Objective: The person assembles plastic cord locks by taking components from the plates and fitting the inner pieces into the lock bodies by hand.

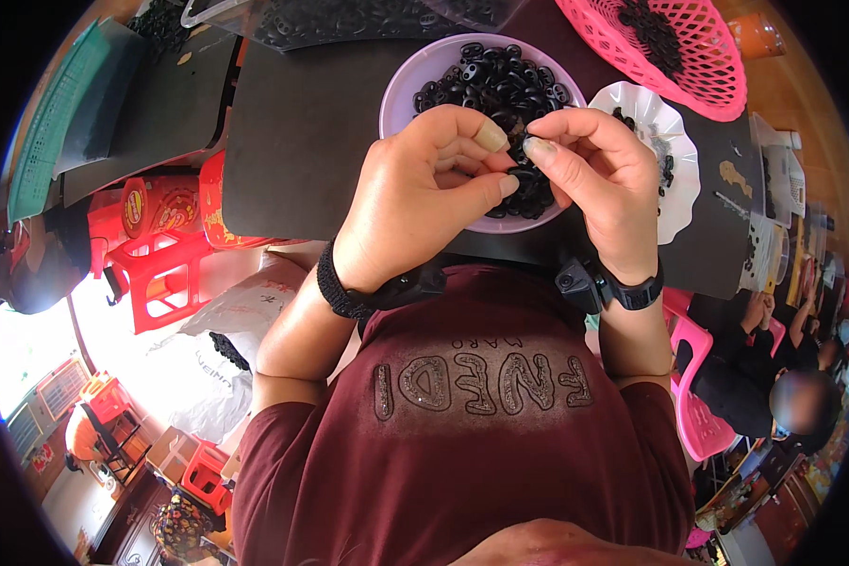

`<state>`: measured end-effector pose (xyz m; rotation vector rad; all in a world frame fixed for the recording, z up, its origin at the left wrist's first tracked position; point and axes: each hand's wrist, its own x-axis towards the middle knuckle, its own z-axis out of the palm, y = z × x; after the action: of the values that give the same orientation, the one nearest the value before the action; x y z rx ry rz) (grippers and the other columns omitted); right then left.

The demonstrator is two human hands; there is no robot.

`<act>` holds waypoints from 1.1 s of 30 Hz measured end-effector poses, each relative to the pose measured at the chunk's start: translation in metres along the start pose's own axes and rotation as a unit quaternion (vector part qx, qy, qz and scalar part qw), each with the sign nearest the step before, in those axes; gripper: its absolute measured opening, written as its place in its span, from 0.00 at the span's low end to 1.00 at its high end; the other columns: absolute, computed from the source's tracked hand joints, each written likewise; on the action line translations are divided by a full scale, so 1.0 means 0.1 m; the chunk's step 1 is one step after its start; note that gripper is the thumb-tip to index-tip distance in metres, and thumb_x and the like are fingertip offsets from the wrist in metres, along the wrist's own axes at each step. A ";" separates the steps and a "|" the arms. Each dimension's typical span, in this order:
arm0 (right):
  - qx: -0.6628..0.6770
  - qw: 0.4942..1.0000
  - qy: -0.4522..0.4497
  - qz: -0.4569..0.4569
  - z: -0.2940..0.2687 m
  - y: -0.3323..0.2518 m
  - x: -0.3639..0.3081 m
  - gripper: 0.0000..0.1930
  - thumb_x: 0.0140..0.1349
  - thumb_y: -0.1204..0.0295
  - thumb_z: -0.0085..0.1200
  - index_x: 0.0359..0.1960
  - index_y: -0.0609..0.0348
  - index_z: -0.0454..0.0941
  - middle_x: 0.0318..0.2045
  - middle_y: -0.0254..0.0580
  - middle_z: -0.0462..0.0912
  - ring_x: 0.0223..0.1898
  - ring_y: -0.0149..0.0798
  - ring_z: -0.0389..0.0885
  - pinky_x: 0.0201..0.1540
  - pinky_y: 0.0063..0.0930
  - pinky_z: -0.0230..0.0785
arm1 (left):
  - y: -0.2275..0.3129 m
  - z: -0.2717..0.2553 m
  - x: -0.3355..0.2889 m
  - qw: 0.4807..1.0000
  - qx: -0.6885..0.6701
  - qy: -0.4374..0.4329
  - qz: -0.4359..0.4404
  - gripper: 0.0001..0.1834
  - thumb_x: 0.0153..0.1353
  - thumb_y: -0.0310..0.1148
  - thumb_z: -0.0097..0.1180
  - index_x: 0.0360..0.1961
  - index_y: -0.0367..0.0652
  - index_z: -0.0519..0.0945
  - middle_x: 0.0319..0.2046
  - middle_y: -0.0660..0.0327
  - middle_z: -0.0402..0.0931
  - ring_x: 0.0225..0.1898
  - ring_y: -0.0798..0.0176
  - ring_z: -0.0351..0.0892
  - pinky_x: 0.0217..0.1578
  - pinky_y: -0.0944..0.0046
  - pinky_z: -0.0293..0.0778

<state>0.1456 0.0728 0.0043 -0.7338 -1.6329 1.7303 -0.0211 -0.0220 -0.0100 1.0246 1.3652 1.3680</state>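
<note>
Both of my hands are raised over a lilac bowl (393, 99) heaped with small black plastic parts (500, 75), which look rounded with holes in them. My left hand (424, 189) has its fingers curled and its thumb tip low near the dark pieces; what it grips is hidden. Facing it, my right hand (613, 174) pinches thumb and forefinger together at the bowl's middle. Something small and dark shows at those fingertips, too small to name. The two sets of fingertips nearly meet.
A white scalloped dish (674, 151) with small black pieces stands right of the bowl. Beyond it is a pink mesh basket (717, 71) of black parts. A clear bin (349, 24) lies at the back of the dark table (292, 141). Red stools (160, 274) stand left; people sit at right.
</note>
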 end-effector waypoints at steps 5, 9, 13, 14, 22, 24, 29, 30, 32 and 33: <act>-0.021 0.999 -0.022 0.035 -0.02 0.00 -0.01 0.07 0.62 0.81 0.57 0.41 0.67 0.79 0.34 0.35 0.82 0.35 0.23 0.79 0.39 0.15 0.72 | 0.03 -0.02 0.00 0.999 0.005 -0.025 -0.021 0.14 0.56 0.17 0.62 0.43 0.34 0.75 0.37 0.60 0.81 0.36 0.71 0.80 0.40 0.72 0.78; -0.032 0.998 -0.029 0.044 -0.01 -0.01 0.00 0.07 0.61 0.82 0.56 0.41 0.67 0.79 0.35 0.36 0.83 0.36 0.24 0.80 0.41 0.16 0.73 | 0.00 -0.03 0.00 1.000 -0.007 -0.026 -0.012 0.13 0.56 0.16 0.61 0.41 0.34 0.75 0.36 0.60 0.81 0.36 0.71 0.80 0.39 0.72 0.78; -0.040 0.997 -0.036 0.047 -0.02 0.00 0.00 0.07 0.61 0.82 0.56 0.41 0.67 0.79 0.35 0.37 0.83 0.37 0.25 0.81 0.41 0.17 0.73 | 0.01 -0.03 0.02 0.999 -0.010 -0.028 -0.016 0.12 0.56 0.16 0.61 0.41 0.34 0.75 0.36 0.60 0.80 0.35 0.71 0.80 0.37 0.72 0.78; -0.045 0.997 -0.039 0.049 -0.02 0.00 0.00 0.07 0.61 0.82 0.56 0.41 0.67 0.79 0.35 0.37 0.83 0.37 0.25 0.81 0.41 0.17 0.73 | 0.01 -0.03 0.02 0.999 -0.015 -0.030 -0.018 0.12 0.56 0.16 0.61 0.41 0.34 0.75 0.36 0.60 0.80 0.35 0.70 0.80 0.37 0.72 0.78; -0.062 0.995 -0.037 0.062 -0.01 -0.02 0.00 0.07 0.61 0.80 0.58 0.41 0.66 0.80 0.34 0.36 0.83 0.35 0.23 0.80 0.39 0.16 0.73 | 0.00 -0.04 0.03 0.999 -0.016 -0.024 -0.015 0.11 0.57 0.17 0.61 0.40 0.34 0.75 0.35 0.60 0.80 0.34 0.70 0.81 0.37 0.72 0.78; -0.067 0.995 -0.035 0.066 -0.01 -0.01 -0.01 0.08 0.61 0.80 0.58 0.42 0.66 0.81 0.34 0.35 0.84 0.35 0.23 0.80 0.38 0.15 0.72 | 0.00 -0.04 0.04 0.999 -0.017 -0.019 -0.021 0.10 0.57 0.18 0.61 0.39 0.35 0.75 0.35 0.60 0.80 0.34 0.70 0.81 0.36 0.72 0.78; -0.091 0.995 -0.035 0.004 -0.03 0.07 -0.05 0.12 0.56 0.79 0.64 0.43 0.64 0.81 0.33 0.33 0.83 0.31 0.21 0.78 0.33 0.15 0.70 | 0.01 -0.04 0.05 0.998 -0.038 -0.006 -0.040 0.10 0.53 0.23 0.65 0.35 0.36 0.76 0.30 0.62 0.81 0.35 0.73 0.81 0.37 0.72 0.77; -0.092 0.995 -0.034 0.004 -0.04 0.07 -0.06 0.12 0.56 0.79 0.64 0.43 0.64 0.81 0.33 0.33 0.83 0.31 0.21 0.78 0.33 0.15 0.70 | 0.02 -0.04 0.05 0.998 -0.039 -0.006 -0.040 0.10 0.53 0.23 0.65 0.35 0.36 0.76 0.30 0.62 0.81 0.35 0.73 0.81 0.37 0.72 0.77; -0.186 0.981 -0.044 -0.034 -0.05 0.06 -0.08 0.17 0.50 0.80 0.68 0.44 0.61 0.82 0.29 0.32 0.81 0.26 0.20 0.75 0.29 0.16 0.69 | 0.02 -0.05 0.05 0.998 -0.042 -0.006 -0.046 0.09 0.54 0.23 0.65 0.33 0.36 0.76 0.30 0.63 0.81 0.34 0.73 0.81 0.35 0.73 0.77; -0.186 0.981 -0.044 -0.034 -0.04 0.07 -0.08 0.17 0.50 0.80 0.68 0.44 0.61 0.82 0.29 0.32 0.81 0.26 0.20 0.75 0.29 0.16 0.69 | 0.03 -0.05 0.06 0.998 -0.042 -0.006 -0.046 0.09 0.54 0.23 0.65 0.33 0.36 0.76 0.30 0.63 0.81 0.34 0.73 0.81 0.35 0.73 0.77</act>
<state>0.1530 0.0688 -0.0033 -0.7684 -2.0499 1.4426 -0.0276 -0.0176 -0.0070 0.9020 1.3190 1.3379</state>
